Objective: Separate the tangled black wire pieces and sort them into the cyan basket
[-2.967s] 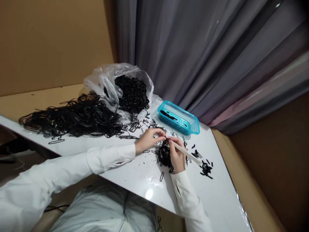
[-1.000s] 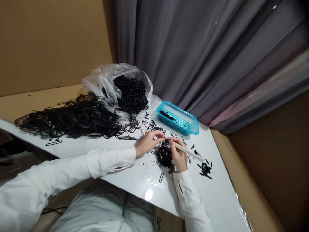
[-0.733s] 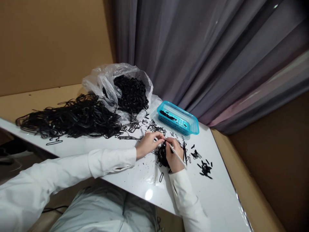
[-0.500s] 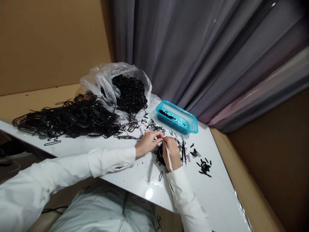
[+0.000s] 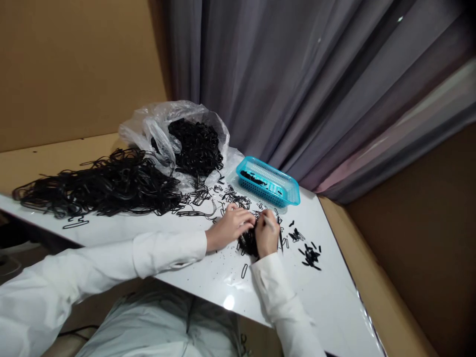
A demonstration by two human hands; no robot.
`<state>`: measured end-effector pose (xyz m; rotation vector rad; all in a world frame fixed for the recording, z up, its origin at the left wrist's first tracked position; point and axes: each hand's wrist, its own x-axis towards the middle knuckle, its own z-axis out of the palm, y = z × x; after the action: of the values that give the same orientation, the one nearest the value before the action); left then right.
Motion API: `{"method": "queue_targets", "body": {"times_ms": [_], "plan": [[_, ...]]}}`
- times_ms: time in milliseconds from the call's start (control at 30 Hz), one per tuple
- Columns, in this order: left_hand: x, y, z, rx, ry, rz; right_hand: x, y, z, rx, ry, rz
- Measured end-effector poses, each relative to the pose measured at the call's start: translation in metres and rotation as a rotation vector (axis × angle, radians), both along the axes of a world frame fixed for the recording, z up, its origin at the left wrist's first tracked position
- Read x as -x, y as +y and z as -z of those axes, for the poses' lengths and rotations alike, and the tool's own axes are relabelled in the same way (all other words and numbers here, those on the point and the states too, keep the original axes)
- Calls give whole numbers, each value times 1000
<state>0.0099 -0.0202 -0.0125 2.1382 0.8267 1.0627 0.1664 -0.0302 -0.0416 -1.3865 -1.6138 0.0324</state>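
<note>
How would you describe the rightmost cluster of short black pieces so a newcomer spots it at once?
On the white table, find the blue basket near the curtain. From its right end, come toward the person, right of the right hand, to the cluster of short black pieces. It lies farthest right and is fuller than the smaller black group beside it.

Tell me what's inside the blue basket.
Inside the basket, black pieces lie mostly toward its left end, with a small one further right. Its near wall covers part of the interior; anything there is hidden.
</note>
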Motion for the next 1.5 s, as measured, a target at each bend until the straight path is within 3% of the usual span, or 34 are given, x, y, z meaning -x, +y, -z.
{"method": "queue_targets", "body": {"times_ms": [67,133,300,533,900,1500], "plan": [[-1,-4,-3,0,-18,49,-11,3,-1,14,91,22],[-2,-4,-4,29,-62,18,-16,4,-2,42,168,3],[-1,13,5,166,-204,-92,-11,0,-8,137,327,-171],[-2,24,16,258,-291,-79,-2,-10,-23,182,441,-354],[0,18,3,331,-373,-24,2,-15,-29,193,411,-366],[-3,19,11,513,-487,20,1,-15,-29,202,367,-354]]}}
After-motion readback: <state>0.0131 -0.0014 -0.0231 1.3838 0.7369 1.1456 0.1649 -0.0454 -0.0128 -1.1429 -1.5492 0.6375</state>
